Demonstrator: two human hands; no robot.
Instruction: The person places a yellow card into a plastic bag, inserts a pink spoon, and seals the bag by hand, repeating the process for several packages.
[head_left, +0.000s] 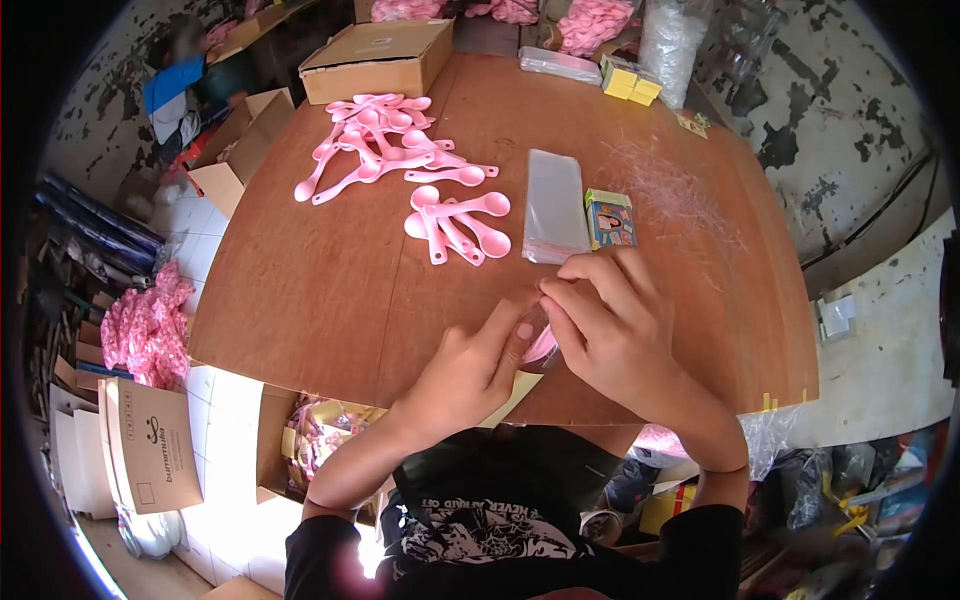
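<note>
Near the front edge of the table, my left hand (pixel 470 370) and my right hand (pixel 620 335) meet, with fingertips pinched together at the top of a small clear plastic bag. Something pink (pixel 541 345) shows through the bag between my hands; most of it is hidden by my fingers. Just beyond them lies a stack of flat clear bags (pixel 553 200), with a small printed card pack (pixel 610 219) at its right. To the left is a small group of pink measuring spoons (pixel 457 225), and behind it a larger pile of pink spoons (pixel 370 145).
A cardboard box (pixel 378 58) sits at the table's back left. Yellow card packs (pixel 630 80) and a bundle of clear plastic (pixel 560 65) lie at the back right. Thin plastic strips (pixel 672 185) are scattered on the right. A person (pixel 178 95) is at the far left.
</note>
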